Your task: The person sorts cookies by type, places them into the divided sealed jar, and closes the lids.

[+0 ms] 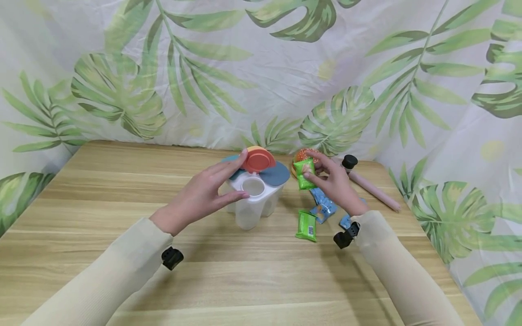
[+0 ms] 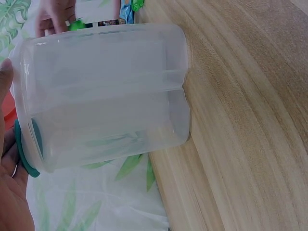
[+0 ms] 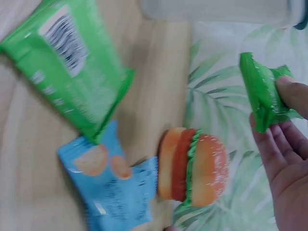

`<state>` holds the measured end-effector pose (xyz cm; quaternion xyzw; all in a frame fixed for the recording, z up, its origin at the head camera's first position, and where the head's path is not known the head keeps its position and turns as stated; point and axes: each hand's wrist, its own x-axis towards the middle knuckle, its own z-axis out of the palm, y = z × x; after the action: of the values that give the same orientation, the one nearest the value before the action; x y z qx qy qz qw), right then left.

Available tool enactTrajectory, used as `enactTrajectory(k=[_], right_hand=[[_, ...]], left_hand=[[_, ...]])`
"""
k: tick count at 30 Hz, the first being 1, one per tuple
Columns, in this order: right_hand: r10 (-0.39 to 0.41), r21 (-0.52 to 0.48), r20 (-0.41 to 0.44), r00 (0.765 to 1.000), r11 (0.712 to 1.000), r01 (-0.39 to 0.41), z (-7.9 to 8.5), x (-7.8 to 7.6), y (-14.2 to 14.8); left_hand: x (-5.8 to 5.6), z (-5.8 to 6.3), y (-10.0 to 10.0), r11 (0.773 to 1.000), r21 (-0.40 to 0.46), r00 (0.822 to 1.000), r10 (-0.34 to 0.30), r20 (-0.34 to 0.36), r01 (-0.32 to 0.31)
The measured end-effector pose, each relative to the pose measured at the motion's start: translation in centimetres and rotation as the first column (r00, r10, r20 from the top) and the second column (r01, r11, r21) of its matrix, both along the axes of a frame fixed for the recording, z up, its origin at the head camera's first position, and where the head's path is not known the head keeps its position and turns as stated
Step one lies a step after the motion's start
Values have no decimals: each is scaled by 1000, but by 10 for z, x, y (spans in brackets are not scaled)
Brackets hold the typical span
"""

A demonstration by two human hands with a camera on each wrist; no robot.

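Observation:
A translucent multi-compartment container (image 1: 248,212) stands upright on the table, with blue and white on its top and one red flap lid (image 1: 258,161) raised over a round opening. My left hand (image 1: 204,192) spans its top, fairly straight fingers at the raised lid and thumb beside the opening's rim. In the left wrist view, fingers lie behind a teal lid (image 2: 24,151). My right hand (image 1: 332,181) pinches a small green snack packet (image 3: 264,94) between thumb and fingers, above the table to the container's right. A second green packet (image 1: 306,225) lies below it on the wood.
Blue snack packets (image 1: 324,206) lie under my right hand. Behind it sit a toy hamburger (image 3: 192,168) and a pinkish stick-like object (image 1: 375,190) beside a black-topped item (image 1: 349,161). The wooden table (image 1: 102,181) ends at a leaf-print cloth (image 1: 204,90).

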<state>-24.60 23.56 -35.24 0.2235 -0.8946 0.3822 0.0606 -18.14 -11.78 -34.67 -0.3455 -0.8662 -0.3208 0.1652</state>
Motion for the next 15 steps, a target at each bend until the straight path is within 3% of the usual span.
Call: enactTrajectory(k=[7, 15], right_hand=[[-49, -53, -86, 995, 998, 45, 31, 10, -9], [-22, -220, -221, 975, 975, -28, 56, 21, -28]], left_hand=[[-1, 1, 2, 1000, 3, 1000, -2, 0, 2], [1, 1, 3, 1000, 2, 1000, 6, -1, -6]])
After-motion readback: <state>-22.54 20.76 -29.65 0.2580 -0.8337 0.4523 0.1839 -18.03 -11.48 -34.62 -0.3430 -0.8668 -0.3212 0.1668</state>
